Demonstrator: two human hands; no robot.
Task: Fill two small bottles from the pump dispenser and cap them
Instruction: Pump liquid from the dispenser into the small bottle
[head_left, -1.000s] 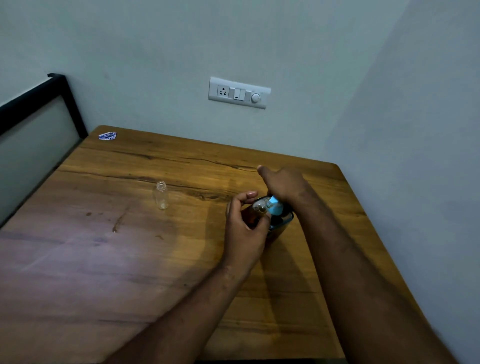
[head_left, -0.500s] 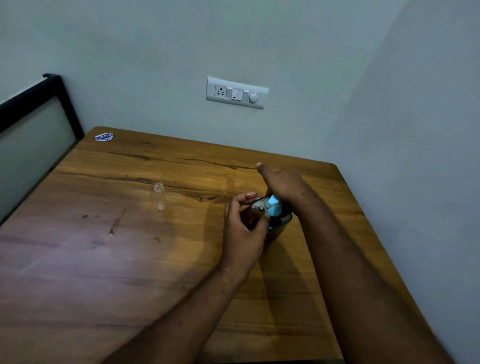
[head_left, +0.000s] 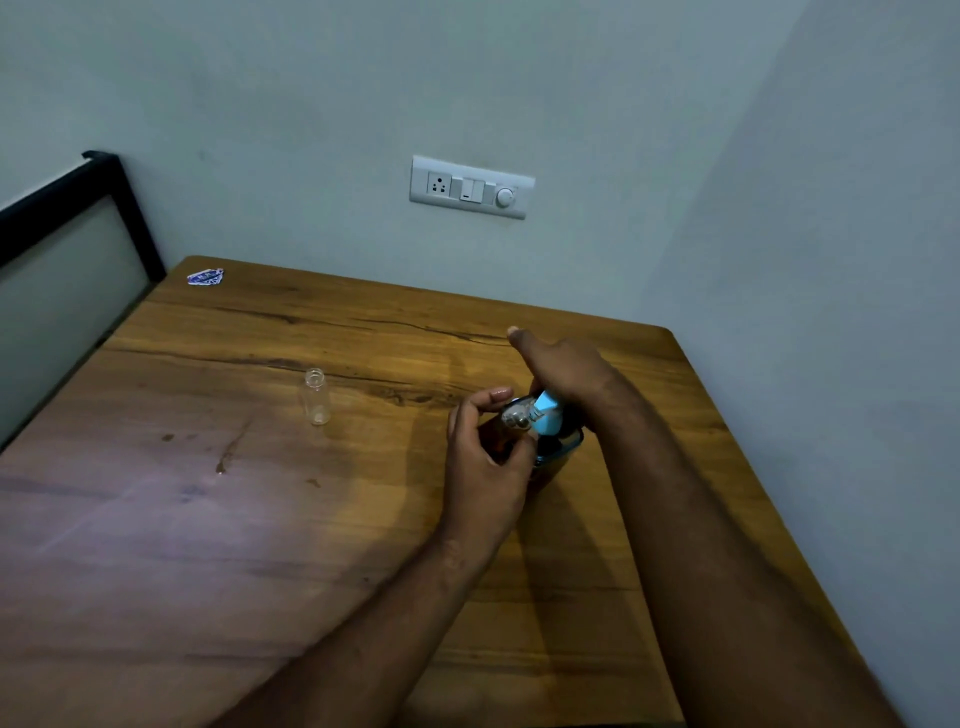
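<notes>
Head view: left hand (head_left: 485, 462) pinching small clear glass bottle (head_left: 516, 417) at light-blue pump dispenser (head_left: 549, 422) nozzle; right hand (head_left: 566, 366) pressing pump, fingers hidden; second clear bottle (head_left: 316, 397) upright on wooden desk (head_left: 208, 519), well apart.

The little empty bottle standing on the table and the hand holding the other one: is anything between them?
Nothing: the head view shows only bare table between the empty bottle and the left hand.

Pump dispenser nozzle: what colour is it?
Light blue; the pump dispenser nozzle shows best in the head view, under the right hand.
</notes>
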